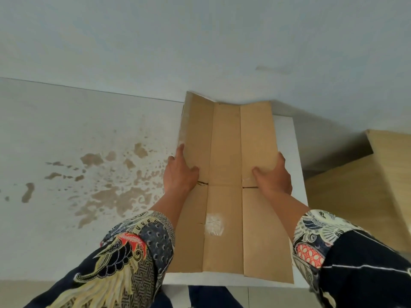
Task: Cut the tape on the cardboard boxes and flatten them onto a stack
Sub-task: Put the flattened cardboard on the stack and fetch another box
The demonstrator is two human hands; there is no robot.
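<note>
A flattened brown cardboard box (226, 152) lies lengthwise on a small white table (289, 141), its far flaps tilted up against the wall. A patch of clear tape (214, 224) sticks to its near middle panel. My left hand (178, 172) grips the box's left edge, thumb on top and fingers along the side. Opposite it, my right hand (274, 174) grips the right edge the same way, thumb pressed on the right panel. Both hands sit just beyond the crosswise fold with its two torn slits. No cutting tool is visible.
A pale wall rises right behind the table. To the left is a stained whitish floor (89, 174). At the right stands a tan wooden or cardboard surface (355, 196) with a raised piece behind it. My patterned sleeves fill the lower corners.
</note>
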